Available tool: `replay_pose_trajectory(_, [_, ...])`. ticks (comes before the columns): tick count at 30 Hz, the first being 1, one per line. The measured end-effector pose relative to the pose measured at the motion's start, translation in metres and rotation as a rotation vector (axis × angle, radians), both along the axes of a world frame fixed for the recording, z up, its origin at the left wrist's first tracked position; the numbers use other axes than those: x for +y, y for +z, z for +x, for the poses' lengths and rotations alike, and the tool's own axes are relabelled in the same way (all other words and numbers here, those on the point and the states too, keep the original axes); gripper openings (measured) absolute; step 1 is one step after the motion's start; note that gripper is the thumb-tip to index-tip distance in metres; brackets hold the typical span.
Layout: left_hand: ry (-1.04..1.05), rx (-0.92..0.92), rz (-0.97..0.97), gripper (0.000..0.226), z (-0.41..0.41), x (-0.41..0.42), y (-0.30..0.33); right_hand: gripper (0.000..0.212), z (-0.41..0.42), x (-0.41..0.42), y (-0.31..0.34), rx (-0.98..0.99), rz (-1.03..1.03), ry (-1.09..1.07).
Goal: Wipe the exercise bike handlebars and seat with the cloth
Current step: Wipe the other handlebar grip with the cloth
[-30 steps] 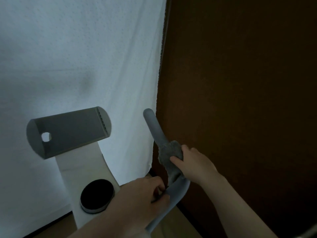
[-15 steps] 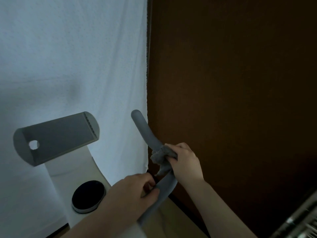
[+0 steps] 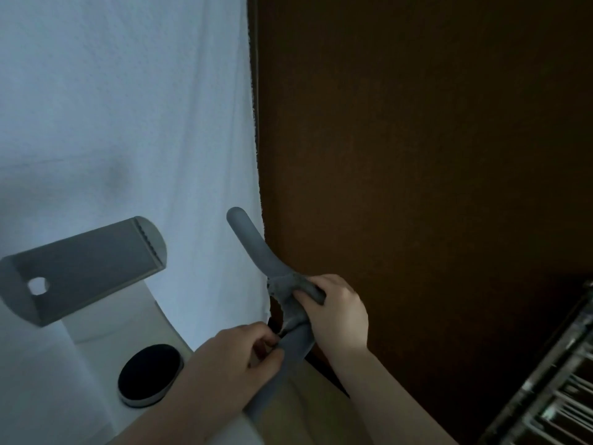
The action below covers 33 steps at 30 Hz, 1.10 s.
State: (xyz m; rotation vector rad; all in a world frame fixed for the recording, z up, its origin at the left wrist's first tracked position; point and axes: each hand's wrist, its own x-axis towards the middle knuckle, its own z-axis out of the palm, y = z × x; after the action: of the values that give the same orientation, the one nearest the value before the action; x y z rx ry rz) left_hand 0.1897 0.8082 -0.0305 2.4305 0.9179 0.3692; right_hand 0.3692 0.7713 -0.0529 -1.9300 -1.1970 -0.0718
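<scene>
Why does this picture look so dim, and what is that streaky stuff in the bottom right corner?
Head view: the light is low and bluish, brightest on the white curtain; the brown wall is nearly black. The right hand with the cloth on the handlebar reads clearly, as does the left hand. The metal rack at the corner is smeared by motion blur.

A dim home room: white curtain (image 3: 128,123) fills the frame's left, brown wall (image 3: 417,155) the right, exercise bike console (image 3: 83,268) lower left.
</scene>
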Motion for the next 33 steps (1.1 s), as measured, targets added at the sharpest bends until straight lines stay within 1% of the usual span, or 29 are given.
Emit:
replay_pose_trajectory(3, [-0.003, -0.011, 0.004, 0.015, -0.001, 0.000, 0.000, 0.032, -0.006, -0.013, -0.008, -0.020, 0.007, 0.029])
replay_pose_trajectory(7, [-0.006, -0.005, 0.006, 0.016, 0.000, 0.000, 0.000, 0.046, -0.007, -0.001, 0.003, 0.145, -0.005, 0.064])
replay_pose_trajectory(9, [-0.008, -0.009, 0.007, 0.015, -0.001, 0.000, 0.000, 0.041, -0.007, 0.002, 0.004, 0.158, 0.013, 0.068])
replay_pose_trajectory(11, [-0.002, -0.019, 0.009, 0.015, -0.002, -0.001, 0.000, 0.031, -0.006, -0.006, -0.003, 0.123, 0.062, 0.041])
replay_pose_trajectory(13, [0.006, -0.033, 0.015, 0.015, -0.003, -0.002, -0.001, 0.027, -0.007, -0.016, -0.012, 0.099, 0.100, 0.012])
replay_pose_trajectory(19, [0.018, -0.023, 0.055, 0.018, 0.001, -0.002, -0.003, 0.025, -0.004, -0.012, -0.009, 0.195, 0.098, 0.004])
replay_pose_trajectory(21, [0.017, -0.033, 0.059, 0.019, 0.000, -0.002, -0.004, 0.023, -0.012, -0.018, -0.012, 0.188, 0.100, -0.010])
replay_pose_trajectory(23, [0.021, -0.044, 0.060, 0.020, 0.000, -0.001, -0.005, 0.025, -0.016, -0.030, -0.014, 0.175, 0.104, 0.008])
replay_pose_trajectory(26, [0.015, -0.046, 0.063, 0.021, 0.000, -0.001, -0.007, 0.026, -0.006, -0.031, -0.008, 0.239, 0.083, 0.036])
replay_pose_trajectory(29, [0.009, -0.055, 0.068, 0.020, 0.000, 0.000, -0.008, 0.027, -0.014, -0.029, -0.008, 0.279, 0.112, -0.019])
replay_pose_trajectory(31, [0.013, -0.064, 0.081, 0.021, 0.000, -0.001, -0.007, 0.028, -0.027, -0.037, -0.014, 0.255, 0.145, 0.011])
replay_pose_trajectory(33, [0.016, -0.067, 0.089, 0.020, 0.000, -0.002, -0.006, 0.026, -0.027, -0.040, -0.012, 0.277, 0.120, 0.062])
